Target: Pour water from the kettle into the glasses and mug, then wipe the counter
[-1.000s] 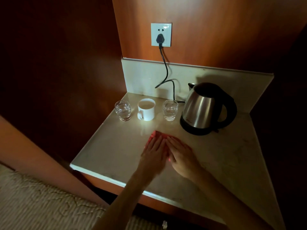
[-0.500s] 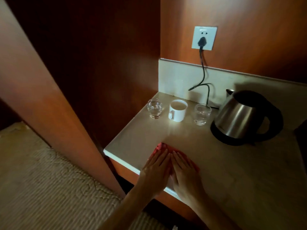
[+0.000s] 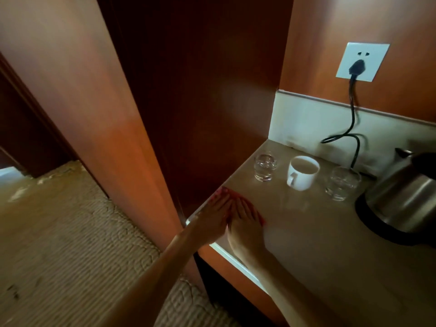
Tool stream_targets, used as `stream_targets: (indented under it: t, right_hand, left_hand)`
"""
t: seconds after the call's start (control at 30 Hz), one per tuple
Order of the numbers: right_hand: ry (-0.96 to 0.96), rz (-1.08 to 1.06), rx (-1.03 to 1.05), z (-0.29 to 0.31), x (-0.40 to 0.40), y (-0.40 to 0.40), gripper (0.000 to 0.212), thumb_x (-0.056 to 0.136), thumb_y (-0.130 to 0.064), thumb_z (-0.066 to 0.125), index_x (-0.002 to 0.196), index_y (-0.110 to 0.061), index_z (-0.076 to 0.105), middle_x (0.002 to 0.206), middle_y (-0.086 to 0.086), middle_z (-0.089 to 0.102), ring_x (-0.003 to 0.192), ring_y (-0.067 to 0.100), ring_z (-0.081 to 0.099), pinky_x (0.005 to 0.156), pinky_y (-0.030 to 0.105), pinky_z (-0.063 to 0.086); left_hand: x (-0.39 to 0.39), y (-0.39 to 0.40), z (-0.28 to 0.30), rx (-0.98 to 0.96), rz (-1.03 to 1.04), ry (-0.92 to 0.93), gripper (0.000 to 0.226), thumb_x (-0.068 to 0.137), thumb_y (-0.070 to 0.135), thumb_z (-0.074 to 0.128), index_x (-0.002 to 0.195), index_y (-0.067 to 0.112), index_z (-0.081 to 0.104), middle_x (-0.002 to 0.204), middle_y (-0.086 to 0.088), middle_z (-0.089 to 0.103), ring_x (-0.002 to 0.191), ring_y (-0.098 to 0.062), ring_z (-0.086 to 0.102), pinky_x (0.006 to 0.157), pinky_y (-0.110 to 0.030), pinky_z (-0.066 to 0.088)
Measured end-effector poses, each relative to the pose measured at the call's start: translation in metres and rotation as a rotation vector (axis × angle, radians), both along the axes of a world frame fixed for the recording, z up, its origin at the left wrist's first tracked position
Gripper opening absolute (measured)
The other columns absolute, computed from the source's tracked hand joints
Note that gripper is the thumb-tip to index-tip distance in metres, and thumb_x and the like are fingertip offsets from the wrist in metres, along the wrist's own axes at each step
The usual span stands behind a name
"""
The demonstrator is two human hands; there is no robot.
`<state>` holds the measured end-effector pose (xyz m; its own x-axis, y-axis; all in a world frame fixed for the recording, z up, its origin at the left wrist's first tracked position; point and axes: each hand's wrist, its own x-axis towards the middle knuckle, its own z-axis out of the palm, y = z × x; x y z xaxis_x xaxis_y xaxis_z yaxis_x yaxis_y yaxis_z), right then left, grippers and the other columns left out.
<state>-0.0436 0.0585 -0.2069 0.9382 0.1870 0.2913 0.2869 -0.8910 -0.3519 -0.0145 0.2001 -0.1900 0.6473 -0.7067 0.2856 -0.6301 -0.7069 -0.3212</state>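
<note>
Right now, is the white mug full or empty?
Filled. The white mug stands upright and pale liquid shows close to its rim.

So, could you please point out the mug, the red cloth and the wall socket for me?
mug (image 3: 304, 179): head view, on its white outer wall.
red cloth (image 3: 259, 219): head view, on its right edge beside the hands.
wall socket (image 3: 375, 55): head view, on the bare white plate.

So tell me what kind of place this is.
Probably a hotel room's drinks nook: a steel electric kettle plugged into a wall socket, a white mug between two clear glasses, beige carpet.
</note>
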Motion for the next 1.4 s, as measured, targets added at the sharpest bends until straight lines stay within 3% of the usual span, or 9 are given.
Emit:
stream_targets:
  t: [0.2,0.43,0.57,0.63,0.87,1.1,1.17,1.27,1.4]
  right_hand:
    - [0.037,-0.011,-0.011,-0.004,0.029,0.008,0.055,0.108,-0.015,0.044,0.159,0.000,0.029,0.168,0.017,0.028,0.157,0.030,0.022,0.127,0.046,0.009]
    - [0.033,0.083,-0.021,-0.005,0.028,-0.007,0.057,0.105,-0.016,0.048,0.158,-0.001,0.034,0.166,0.015,0.034,0.155,0.027,0.028,0.126,0.043,0.015]
    - [-0.026,0.104,0.000,-0.005,0.029,-0.011,0.055,0.093,-0.011,0.070,0.143,0.004,0.055,0.149,0.019,0.057,0.139,0.033,0.053,0.117,0.049,0.040]
    - [-0.028,0.108,-0.015,-0.003,0.034,-0.011,0.060,0.098,-0.015,0.060,0.153,0.002,0.043,0.159,0.017,0.045,0.149,0.030,0.040,0.123,0.046,0.028]
    - [0.012,0.185,-0.050,0.006,0.038,-0.017,0.065,0.104,-0.019,0.048,0.162,-0.004,0.022,0.171,0.010,0.023,0.158,0.023,0.018,0.127,0.035,0.008]
    - [0.095,0.283,0.046,0.022,0.022,-0.062,0.052,0.104,-0.011,0.053,0.154,-0.004,0.043,0.163,0.013,0.040,0.146,0.029,0.043,0.116,0.035,0.036]
    - [0.094,0.270,0.052,0.019,0.013,-0.068,0.057,0.105,-0.012,0.050,0.159,-0.007,0.034,0.170,0.007,0.026,0.152,0.022,0.033,0.118,0.034,0.036]
    - [-0.013,0.261,0.098,0.013,0.004,-0.054,0.059,0.101,-0.001,0.055,0.155,0.006,0.033,0.166,0.020,0.030,0.154,0.029,0.028,0.126,0.035,0.023]
    - [-0.008,0.184,0.074,0.006,0.004,-0.030,0.059,0.100,0.001,0.056,0.152,0.014,0.030,0.162,0.031,0.030,0.153,0.040,0.027,0.128,0.042,0.016]
  left_hand:
    - [0.029,0.003,-0.004,0.216,0.031,0.027,0.051,0.102,0.015,0.024,0.139,-0.005,0.052,0.142,-0.025,0.054,0.139,-0.044,0.041,0.116,-0.052,0.033]
    - [0.013,-0.005,-0.008,0.190,0.079,0.005,0.049,0.104,0.014,0.026,0.142,-0.010,0.045,0.146,-0.030,0.046,0.143,-0.050,0.030,0.119,-0.057,0.024]
    - [0.013,0.001,-0.015,0.083,0.094,-0.016,0.045,0.097,0.013,0.040,0.131,-0.010,0.059,0.141,-0.028,0.053,0.140,-0.047,0.038,0.112,-0.052,0.039]
    - [0.020,-0.001,-0.013,0.105,0.079,-0.010,0.047,0.095,0.014,0.037,0.128,-0.009,0.061,0.138,-0.028,0.056,0.137,-0.046,0.043,0.111,-0.052,0.042]
    - [0.021,-0.016,-0.001,0.359,0.227,0.185,0.059,0.103,0.016,0.040,0.152,-0.011,0.021,0.159,-0.034,0.018,0.150,-0.048,0.006,0.123,-0.056,0.001]
    - [0.012,-0.058,0.022,0.077,0.434,0.310,0.051,0.103,0.037,0.037,0.148,0.013,0.043,0.152,-0.008,0.041,0.150,-0.029,0.022,0.125,-0.051,-0.003]
    - [0.001,-0.064,0.014,-0.011,0.459,0.313,0.055,0.100,0.040,0.043,0.148,0.013,0.045,0.153,-0.008,0.043,0.149,-0.032,0.024,0.124,-0.054,0.005]
    - [-0.006,-0.055,0.012,-0.133,0.348,0.233,0.053,0.077,0.034,0.081,0.120,0.005,0.072,0.126,-0.017,0.068,0.124,-0.040,0.060,0.103,-0.058,0.048]
    - [0.002,-0.032,0.014,-0.062,0.200,0.105,0.047,0.083,0.032,0.046,0.106,0.008,0.079,0.114,-0.008,0.075,0.112,-0.028,0.070,0.091,-0.047,0.059]
